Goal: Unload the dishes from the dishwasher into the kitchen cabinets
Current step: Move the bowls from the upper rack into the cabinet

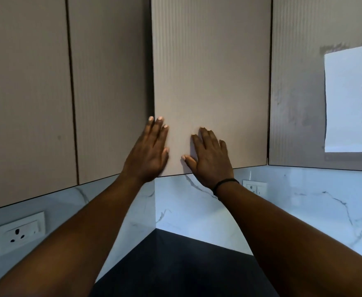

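Your fingers (157,127) are straight and held close together on both hands, gripping nothing. Your left hand (151,150) lies flat against the lower left edge of the corner cabinet door (210,71), its fingertips reaching the seam where that door meets the neighbouring one. Your right hand (209,156) presses palm-down on the same door, just beside the left, thumb spread toward it; a black band (225,183) circles the right wrist. The door is a pale, finely ribbed panel and sits flush with its frame. To its left hang two more upper cabinet doors (47,93) of the same finish; to its right another ribbed panel carries a sheet of paper (351,99) with a line drawing of a standing figure. Below the cabinets runs a white marble-veined backsplash (304,202) with a wall socket (19,232) on the left and a smaller switch plate (254,187) near your right wrist. A dark countertop (175,264) fills the corner beneath your forearms. No dish appears in this view.
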